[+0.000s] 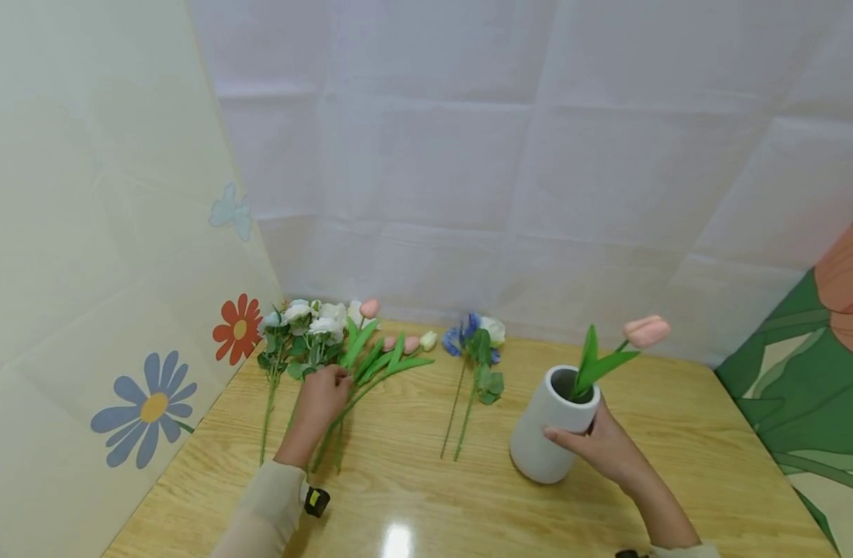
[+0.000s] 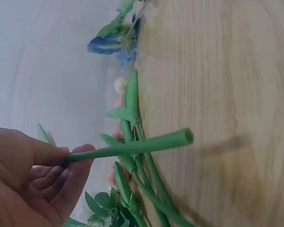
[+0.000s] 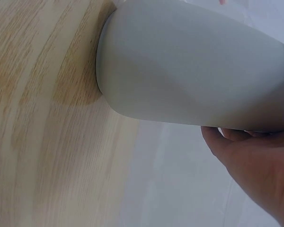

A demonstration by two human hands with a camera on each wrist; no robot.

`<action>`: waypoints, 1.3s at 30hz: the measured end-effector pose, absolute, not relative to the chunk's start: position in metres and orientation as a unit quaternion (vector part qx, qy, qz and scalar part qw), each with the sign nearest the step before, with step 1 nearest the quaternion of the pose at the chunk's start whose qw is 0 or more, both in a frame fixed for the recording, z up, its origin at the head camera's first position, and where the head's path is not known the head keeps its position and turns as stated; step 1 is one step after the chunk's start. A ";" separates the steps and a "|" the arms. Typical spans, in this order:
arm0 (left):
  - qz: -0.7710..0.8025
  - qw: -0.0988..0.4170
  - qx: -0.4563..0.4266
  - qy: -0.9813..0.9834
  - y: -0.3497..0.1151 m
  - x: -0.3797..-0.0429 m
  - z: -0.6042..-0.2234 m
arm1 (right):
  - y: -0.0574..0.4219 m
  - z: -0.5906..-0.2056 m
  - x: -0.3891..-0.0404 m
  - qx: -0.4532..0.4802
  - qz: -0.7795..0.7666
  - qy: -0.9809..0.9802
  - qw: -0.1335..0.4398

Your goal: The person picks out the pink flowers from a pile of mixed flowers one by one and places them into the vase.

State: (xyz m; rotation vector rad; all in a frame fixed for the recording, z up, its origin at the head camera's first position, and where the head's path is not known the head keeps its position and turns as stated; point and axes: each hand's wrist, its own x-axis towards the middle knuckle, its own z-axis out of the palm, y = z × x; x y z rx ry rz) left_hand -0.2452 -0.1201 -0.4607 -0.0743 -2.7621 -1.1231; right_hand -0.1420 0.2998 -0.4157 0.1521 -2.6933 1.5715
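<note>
My left hand pinches the green stem of a pink tulip between thumb and fingers. In the left wrist view, the stem's cut end points out over the table. Several more tulips, pink and whitish, lie right beside that hand with their long leaves. My right hand grips a white vase near its top, thumb across the front. One pink tulip stands in the vase, leaning right, its lower stem hidden inside. The vase's base is at the tabletop.
White roses and pale blue blooms with leafy stems lie at the back left of the wooden table. A blue flower and a white rose lie at mid-back. Cloth backdrops stand behind and at both sides.
</note>
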 end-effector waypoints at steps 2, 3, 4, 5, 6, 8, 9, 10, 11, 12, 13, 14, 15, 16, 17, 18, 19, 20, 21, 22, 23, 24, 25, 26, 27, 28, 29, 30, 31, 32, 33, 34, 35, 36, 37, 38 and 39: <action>-0.407 0.068 -0.019 -0.911 -0.117 -0.245 -0.460 | 0.300 -0.416 -0.142 0.048 0.503 -0.863 0.009; -0.423 0.063 -0.017 -0.904 -0.116 -0.245 -0.459 | 0.300 -0.415 -0.142 0.048 0.503 -0.863 0.008; -0.440 0.058 -0.016 -0.896 -0.114 -0.244 -0.459 | 0.300 -0.415 -0.142 0.047 0.502 -0.864 0.008; -0.454 0.056 -0.015 -0.889 -0.113 -0.244 -0.458 | 0.300 -0.415 -0.142 0.045 0.501 -0.864 0.007; -0.467 0.057 -0.018 -0.882 -0.111 -0.244 -0.458 | 0.300 -0.415 -0.142 0.044 0.501 -0.865 0.005; -0.490 0.058 -0.020 -0.870 -0.108 -0.243 -0.458 | 0.300 -0.415 -0.142 0.042 0.500 -0.865 0.003; -0.496 0.059 -0.021 -0.866 -0.106 -0.242 -0.457 | 0.300 -0.415 -0.142 0.041 0.500 -0.865 0.002; -0.503 0.060 -0.022 -0.862 -0.104 -0.242 -0.457 | 0.300 -0.414 -0.142 0.041 0.501 -0.865 0.002; -0.511 0.060 -0.023 -0.857 -0.103 -0.242 -0.457 | 0.300 -0.414 -0.142 0.041 0.501 -0.865 0.002; -0.516 0.058 -0.024 -0.854 -0.101 -0.242 -0.457 | 0.300 -0.414 -0.142 0.041 0.500 -0.865 0.003; -0.521 0.057 -0.023 -0.852 -0.100 -0.242 -0.457 | 0.299 -0.414 -0.141 0.042 0.501 -0.865 0.003; -0.527 0.057 -0.026 -0.848 -0.098 -0.242 -0.457 | 0.299 -0.414 -0.141 0.043 0.501 -0.864 0.005; -0.531 0.058 -0.029 -0.845 -0.097 -0.241 -0.457 | 0.299 -0.413 -0.141 0.043 0.501 -0.864 0.005; -0.538 0.057 -0.033 -0.840 -0.095 -0.242 -0.457 | 0.299 -0.413 -0.141 0.044 0.501 -0.864 0.007; -0.545 0.058 -0.037 -0.836 -0.093 -0.241 -0.456 | 0.299 -0.413 -0.141 0.044 0.501 -0.864 0.007; -0.552 0.059 -0.042 -0.831 -0.092 -0.241 -0.456 | 0.299 -0.413 -0.141 0.044 0.501 -0.864 0.007; -0.561 0.060 -0.049 -0.824 -0.090 -0.241 -0.455 | 0.299 -0.413 -0.141 0.044 0.501 -0.864 0.007; -0.572 0.061 -0.056 -0.816 -0.088 -0.241 -0.455 | 0.298 -0.413 -0.141 0.042 0.501 -0.865 0.007; -0.580 0.060 -0.059 -0.810 -0.086 -0.240 -0.455 | 0.298 -0.412 -0.141 0.041 0.500 -0.865 0.007; -0.588 0.059 -0.062 -0.804 -0.084 -0.240 -0.454 | 0.298 -0.412 -0.141 0.040 0.500 -0.865 0.006; -0.593 0.059 -0.064 -0.800 -0.082 -0.240 -0.454 | 0.298 -0.413 -0.141 0.039 0.499 -0.866 0.006; -0.599 0.058 -0.066 -0.796 -0.079 -0.239 -0.454 | 0.298 -0.413 -0.141 0.038 0.499 -0.866 0.005; -0.600 0.058 -0.068 -0.795 -0.077 -0.239 -0.453 | 0.298 -0.413 -0.141 0.036 0.498 -0.867 0.005; -0.600 0.058 -0.069 -0.795 -0.075 -0.239 -0.453 | 0.299 -0.413 -0.141 0.037 0.498 -0.867 0.004; -0.601 0.060 -0.071 -0.794 -0.073 -0.239 -0.452 | 0.299 -0.413 -0.141 0.036 0.498 -0.867 0.004; -0.600 0.061 -0.073 -0.794 -0.071 -0.239 -0.451 | 0.299 -0.413 -0.141 0.037 0.498 -0.867 0.003; -0.599 0.062 -0.075 -0.795 -0.069 -0.239 -0.451 | 0.299 -0.413 -0.141 0.037 0.497 -0.867 0.002; -0.600 0.063 -0.076 -0.794 -0.067 -0.238 -0.450 | 0.299 -0.414 -0.142 0.038 0.498 -0.867 0.001; -0.603 0.063 -0.079 -0.791 -0.065 -0.238 -0.449 | 0.299 -0.414 -0.142 0.037 0.497 -0.867 0.001; -0.609 0.061 -0.079 -0.787 -0.062 -0.238 -0.448 | 0.299 -0.414 -0.142 0.037 0.497 -0.867 0.000; -0.614 0.059 -0.079 -0.783 -0.060 -0.238 -0.447 | 0.299 -0.414 -0.142 0.036 0.496 -0.867 0.000; -0.618 0.057 -0.078 -0.780 -0.058 -0.238 -0.446 | 0.299 -0.414 -0.142 0.035 0.496 -0.868 0.000; -0.623 0.055 -0.079 -0.777 -0.056 -0.237 -0.445 | 0.299 -0.414 -0.142 0.035 0.494 -0.869 0.000; -0.626 0.054 -0.079 -0.774 -0.054 -0.237 -0.444 | 0.299 -0.414 -0.142 0.035 0.495 -0.868 0.000; -0.627 0.055 -0.082 -0.773 -0.051 -0.237 -0.443 | 0.299 -0.414 -0.142 0.034 0.494 -0.869 0.001; -0.627 0.056 -0.083 -0.773 -0.049 -0.237 -0.442 | 0.299 -0.414 -0.142 0.034 0.494 -0.869 0.001; -0.628 0.057 -0.085 -0.772 -0.047 -0.237 -0.440 | 0.299 -0.414 -0.142 0.033 0.493 -0.869 0.002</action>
